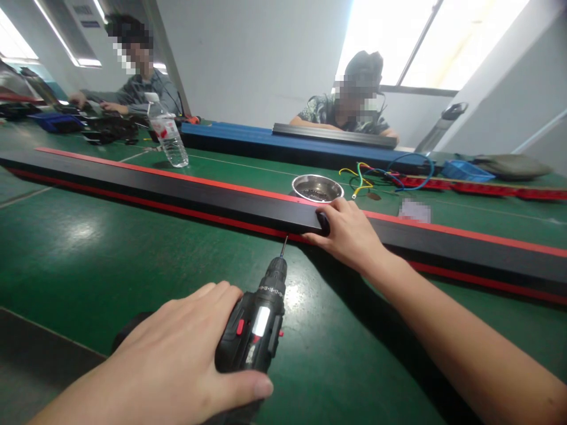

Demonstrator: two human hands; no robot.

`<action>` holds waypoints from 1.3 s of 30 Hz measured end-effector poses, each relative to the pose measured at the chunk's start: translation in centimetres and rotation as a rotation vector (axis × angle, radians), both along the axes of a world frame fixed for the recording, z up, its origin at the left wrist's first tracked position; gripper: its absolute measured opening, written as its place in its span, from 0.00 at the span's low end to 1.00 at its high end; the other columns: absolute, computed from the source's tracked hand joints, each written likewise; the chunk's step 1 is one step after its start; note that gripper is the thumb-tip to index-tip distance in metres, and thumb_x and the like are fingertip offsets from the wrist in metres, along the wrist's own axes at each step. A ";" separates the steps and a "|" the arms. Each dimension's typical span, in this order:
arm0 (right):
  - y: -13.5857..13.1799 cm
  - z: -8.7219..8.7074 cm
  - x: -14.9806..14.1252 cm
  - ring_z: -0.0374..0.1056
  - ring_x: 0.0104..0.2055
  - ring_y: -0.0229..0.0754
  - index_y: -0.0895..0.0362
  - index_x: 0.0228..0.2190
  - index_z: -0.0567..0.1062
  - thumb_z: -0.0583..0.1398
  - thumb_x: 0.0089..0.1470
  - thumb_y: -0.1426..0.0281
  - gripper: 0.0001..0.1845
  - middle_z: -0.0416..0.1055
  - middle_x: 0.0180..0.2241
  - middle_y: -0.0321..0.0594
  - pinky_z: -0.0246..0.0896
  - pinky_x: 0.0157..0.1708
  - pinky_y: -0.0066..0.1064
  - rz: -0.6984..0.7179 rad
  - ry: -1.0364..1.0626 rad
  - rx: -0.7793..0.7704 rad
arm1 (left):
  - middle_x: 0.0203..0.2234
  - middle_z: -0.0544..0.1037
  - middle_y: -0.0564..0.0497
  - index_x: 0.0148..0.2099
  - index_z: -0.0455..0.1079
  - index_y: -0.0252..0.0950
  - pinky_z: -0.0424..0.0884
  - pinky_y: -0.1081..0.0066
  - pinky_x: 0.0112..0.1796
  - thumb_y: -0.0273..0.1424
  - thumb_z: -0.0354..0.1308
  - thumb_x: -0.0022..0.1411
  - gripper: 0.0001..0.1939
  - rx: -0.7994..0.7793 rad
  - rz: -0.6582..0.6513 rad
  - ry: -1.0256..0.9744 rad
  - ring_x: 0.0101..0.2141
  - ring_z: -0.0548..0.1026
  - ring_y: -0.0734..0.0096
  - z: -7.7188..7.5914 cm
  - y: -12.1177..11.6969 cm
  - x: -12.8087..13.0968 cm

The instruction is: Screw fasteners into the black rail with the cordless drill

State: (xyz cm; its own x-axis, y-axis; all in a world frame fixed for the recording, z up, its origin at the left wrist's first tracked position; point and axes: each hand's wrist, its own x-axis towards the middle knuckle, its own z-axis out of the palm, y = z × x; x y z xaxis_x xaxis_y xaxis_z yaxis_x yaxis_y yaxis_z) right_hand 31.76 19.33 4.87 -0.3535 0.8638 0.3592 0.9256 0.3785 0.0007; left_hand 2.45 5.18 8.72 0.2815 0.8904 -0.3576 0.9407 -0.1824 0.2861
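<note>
My left hand [190, 348] is wrapped round the handle of a black cordless drill [254, 327] with red buttons. The drill's thin bit [284, 247] points away from me, its tip close to the near red edge of a long black and red bar [212, 198]. That bar lies across the bench from far left to right. My right hand [348, 230] grips the bar near its middle, thumb on the near side and fingers over the top. Something small and dark shows under its fingers; I cannot make out what it is.
Behind the bar stand a metal bowl [318, 189] of small dark pieces and a water bottle [168, 136]. Coloured wires [363, 183], a blue tray [468, 170] and long blue bars [239, 139] lie farther back on the green bench [146, 254]. Two people sit across the bench.
</note>
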 end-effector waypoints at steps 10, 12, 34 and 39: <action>1.3 2.2 -0.2 0.70 0.43 0.53 0.55 0.36 0.75 0.72 0.53 0.51 0.23 0.74 0.42 0.47 0.64 0.39 0.41 0.000 0.068 -0.192 | 0.40 0.75 0.51 0.45 0.71 0.45 0.64 0.62 0.37 0.56 0.58 0.61 0.22 0.150 -0.016 0.095 0.35 0.73 0.64 -2.1 -0.5 -1.7; 1.3 2.1 -0.2 0.70 0.44 0.53 0.56 0.37 0.76 0.72 0.53 0.51 0.23 0.74 0.43 0.48 0.64 0.40 0.41 0.008 0.067 -0.189 | 0.43 0.75 0.49 0.49 0.72 0.45 0.65 0.59 0.41 0.56 0.57 0.62 0.24 0.291 -0.041 0.131 0.39 0.73 0.61 -1.9 -0.8 -1.7; 1.7 2.1 -0.2 0.75 0.42 0.56 0.57 0.36 0.82 0.76 0.46 0.50 0.25 0.79 0.41 0.51 0.69 0.42 0.43 -0.029 0.220 -0.204 | 0.51 0.77 0.45 0.57 0.71 0.35 0.76 0.53 0.53 0.50 0.58 0.71 0.25 0.534 -0.387 0.472 0.51 0.77 0.62 -2.9 7.2 10.5; 1.9 2.1 -0.2 0.75 0.43 0.56 0.56 0.36 0.82 0.76 0.45 0.51 0.25 0.79 0.41 0.51 0.70 0.41 0.43 -0.031 0.238 -0.217 | 0.50 0.78 0.45 0.58 0.71 0.35 0.76 0.54 0.52 0.49 0.58 0.71 0.25 0.544 -0.392 0.466 0.50 0.77 0.63 -2.9 7.4 10.7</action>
